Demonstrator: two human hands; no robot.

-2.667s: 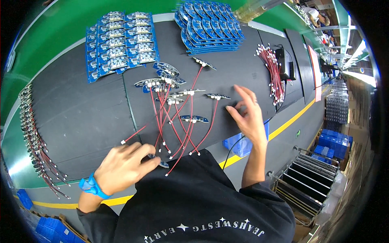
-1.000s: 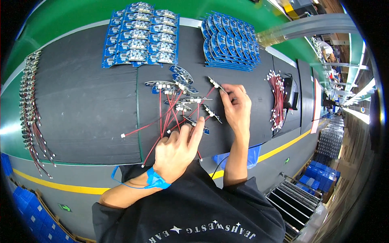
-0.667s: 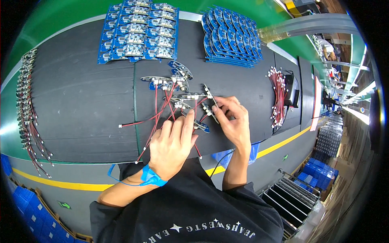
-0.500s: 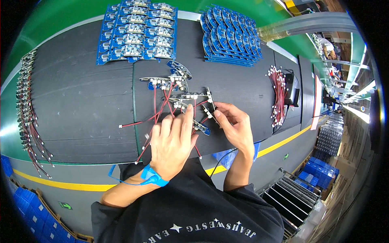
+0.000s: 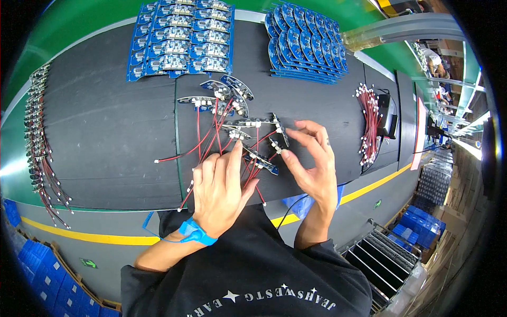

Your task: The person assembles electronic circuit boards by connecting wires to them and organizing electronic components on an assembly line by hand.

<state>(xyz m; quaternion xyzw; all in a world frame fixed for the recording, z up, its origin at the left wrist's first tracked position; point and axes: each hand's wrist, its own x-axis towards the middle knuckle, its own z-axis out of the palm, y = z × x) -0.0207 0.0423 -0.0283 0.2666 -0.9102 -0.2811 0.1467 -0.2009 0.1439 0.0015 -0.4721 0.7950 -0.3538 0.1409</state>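
Note:
Small curved circuit boards with red and black wire leads lie in a loose cluster in front of me. My left hand (image 5: 217,185) rests palm down over the leads, fingers stretched out; its index fingertip is at a curved board (image 5: 237,134). My right hand (image 5: 316,164) is open, thumb and fingers apart. Its thumb tip is beside a small board with a white connector (image 5: 275,146), and its index finger is close to an upright-standing curved board (image 5: 280,129). A blue-edged board (image 5: 262,161) lies between the hands. Further boards (image 5: 238,87) overlap at the cluster's far end.
Stacked blue circuit-board panels (image 5: 185,39) and a second blue stack (image 5: 306,45) stand at the back. Wired boards (image 5: 36,127) line the left edge. A bundle of red leads (image 5: 368,124) lies by a black device (image 5: 388,116) on the right. A blue wrist strap (image 5: 195,232) circles my left wrist.
My right hand has drawn back a little to the right, and its fingers have spread apart, away from the boards. The left hand has hardly moved.

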